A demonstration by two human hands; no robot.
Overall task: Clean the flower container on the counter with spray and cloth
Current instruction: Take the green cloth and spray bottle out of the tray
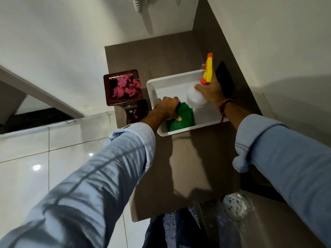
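A dark red-brown square flower container (107, 90) with pink petals (126, 87) inside stands on the brown counter (188, 167), left of a white tray (152, 90). Inside the tray, my left hand (167, 109) is closed on a green cloth (182, 117). My right hand (210, 91) grips a white spray bottle (194, 97) with a yellow and orange trigger head (207, 70), held over the tray's right side. Both hands are to the right of the flower container, apart from it.
A dark carved object (133, 111) stands just in front of the flower container. A black flat object (224, 81) lies behind my right hand. A sink with a metal drain (235, 206) is at the near right. White walls close in on the left and right.
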